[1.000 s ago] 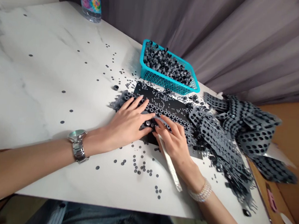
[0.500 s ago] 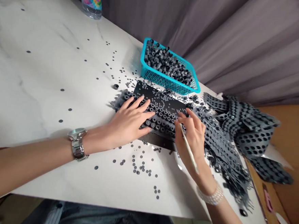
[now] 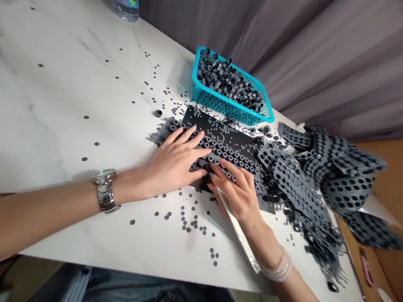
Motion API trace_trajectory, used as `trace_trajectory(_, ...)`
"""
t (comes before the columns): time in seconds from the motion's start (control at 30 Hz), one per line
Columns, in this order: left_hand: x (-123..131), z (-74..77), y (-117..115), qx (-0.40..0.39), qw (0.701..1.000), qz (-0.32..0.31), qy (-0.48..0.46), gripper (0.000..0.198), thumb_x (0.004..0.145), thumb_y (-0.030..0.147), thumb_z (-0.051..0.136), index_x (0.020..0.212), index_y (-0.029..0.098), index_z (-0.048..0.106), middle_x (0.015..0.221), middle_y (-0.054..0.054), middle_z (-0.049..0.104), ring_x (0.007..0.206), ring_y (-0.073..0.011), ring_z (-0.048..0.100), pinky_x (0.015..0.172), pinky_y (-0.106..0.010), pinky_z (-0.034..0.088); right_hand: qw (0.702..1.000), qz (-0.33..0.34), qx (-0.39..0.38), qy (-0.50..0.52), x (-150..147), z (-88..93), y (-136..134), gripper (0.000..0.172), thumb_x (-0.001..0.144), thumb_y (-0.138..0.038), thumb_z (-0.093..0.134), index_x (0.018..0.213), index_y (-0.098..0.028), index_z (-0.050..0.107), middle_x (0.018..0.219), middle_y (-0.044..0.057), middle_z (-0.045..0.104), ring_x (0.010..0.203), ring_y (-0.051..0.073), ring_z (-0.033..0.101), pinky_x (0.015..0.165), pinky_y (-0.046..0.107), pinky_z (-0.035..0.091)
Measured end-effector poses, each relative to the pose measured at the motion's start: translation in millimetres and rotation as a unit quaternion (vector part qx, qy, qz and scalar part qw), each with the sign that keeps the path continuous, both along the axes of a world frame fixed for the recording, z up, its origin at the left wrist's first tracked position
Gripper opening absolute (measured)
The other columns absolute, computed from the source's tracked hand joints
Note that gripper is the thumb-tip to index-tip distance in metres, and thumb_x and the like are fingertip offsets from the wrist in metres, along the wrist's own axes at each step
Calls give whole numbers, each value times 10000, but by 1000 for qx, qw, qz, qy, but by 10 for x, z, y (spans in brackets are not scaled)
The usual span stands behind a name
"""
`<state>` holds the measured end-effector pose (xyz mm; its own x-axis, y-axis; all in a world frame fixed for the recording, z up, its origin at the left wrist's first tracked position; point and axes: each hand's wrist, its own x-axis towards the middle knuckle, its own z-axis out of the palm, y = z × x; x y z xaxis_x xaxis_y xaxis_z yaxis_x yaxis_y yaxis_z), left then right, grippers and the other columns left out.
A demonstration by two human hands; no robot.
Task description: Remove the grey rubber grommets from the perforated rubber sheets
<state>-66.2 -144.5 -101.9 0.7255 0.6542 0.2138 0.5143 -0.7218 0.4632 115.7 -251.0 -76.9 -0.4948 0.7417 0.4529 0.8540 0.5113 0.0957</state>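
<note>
My left hand (image 3: 175, 163) lies with fingers spread on the left part of a dark grey rubbery sheet with rows of ring-shaped pieces (image 3: 240, 159). My right hand (image 3: 241, 197) is closed around a long, thin white stick-like tool (image 3: 241, 240). Its fingertips are at the sheet's near rows, close to my left thumb. The tool's working tip is hidden by the fingers. Beneath the sheet is a flat black board (image 3: 203, 119), strewn along its far side with small grey discs.
A turquoise basket (image 3: 221, 105) full of grey cylindrical pieces stands beyond the board. Perforated grey sheets (image 3: 297, 185) pile up on the right. Loose discs (image 3: 194, 223) dot the white table (image 3: 61, 127). A water bottle (image 3: 126, 3) is at the back; a pink-handled cutter (image 3: 366, 268) lies far right.
My right hand has moved left along the sheet with the white tool, closer to my left thumb. More of the tool shows. My left hand stays pressed on the sheet.
</note>
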Motion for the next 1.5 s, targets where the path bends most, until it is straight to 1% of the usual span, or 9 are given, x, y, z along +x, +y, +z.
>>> trace_trajectory(0.17,2,6,0,0,1000,-1,3,496,876,428,553,1348,274,559,1577,-48,330,1473,-290,221,1194,-507,153,999,8,12,-32,-8,2,8,51,919,-153,583,935,-198,601,1135,106,730,1185,236,612,902,374,453)
trace_trajectory(0.3,-1,18,-3,1,1000,-1,5,491,883,425,549,1350,272,557,1575,-52,334,1474,-289,220,1192,-510,155,998,2,5,-69,-43,-38,10,155,929,-81,503,996,-189,591,1188,135,702,1249,223,560,966,381,432)
trace_trajectory(0.5,-2,47,-14,-11,1000,-5,-2,487,896,440,538,1350,263,558,1573,-60,334,1476,-296,212,1190,-523,145,981,-191,24,-14,124,-30,47,227,940,-57,392,1013,-196,554,1125,162,693,1307,292,493,995,503,403)
trace_trajectory(0.6,-6,53,-8,-20,1000,-10,-2,497,889,430,551,1360,271,544,1578,-61,320,1479,-292,201,1190,-530,144,975,-221,7,29,207,13,28,158,955,-131,430,1034,-210,541,1111,150,695,1354,329,438,986,551,393)
trace_trajectory(0.73,-31,55,16,-34,999,-11,-12,514,875,436,574,1335,207,564,1573,-117,316,1480,-288,196,1197,-498,164,981,-179,4,70,118,6,22,87,939,-177,523,1011,-217,549,1216,150,671,1356,306,446,979,486,417)
trace_trajectory(0.87,-57,53,38,-40,999,6,-32,396,910,376,517,1230,163,609,1540,-122,386,1476,-266,218,1181,-465,255,994,-84,-3,70,-51,-27,91,107,920,-138,547,976,-228,561,1180,113,705,1273,252,542,956,422,438)
trace_trajectory(1.0,-62,36,42,-22,999,4,-29,316,888,316,532,1157,175,620,1511,-103,439,1473,-266,228,1190,-473,249,999,-29,-17,35,-125,-22,166,94,920,-131,553,952,-218,573,1151,94,723,1240,244,573,957,399,429)
trace_trajectory(1.3,-64,-6,43,-3,999,-1,-35,337,880,301,555,1182,155,592,1499,-133,448,1466,-274,249,1192,-464,246,1000,-10,0,-11,-121,-32,201,72,940,-148,535,953,-210,570,1122,87,731,1253,234,561,964,374,410)
trace_trajectory(1.5,-75,-3,28,-10,999,-5,-31,361,898,300,539,1217,133,571,1517,-156,415,1473,-274,225,1196,-460,230,998,-38,-17,-56,-121,-64,272,175,947,-62,419,937,-187,541,1177,166,681,1316,245,488,978,397,415)
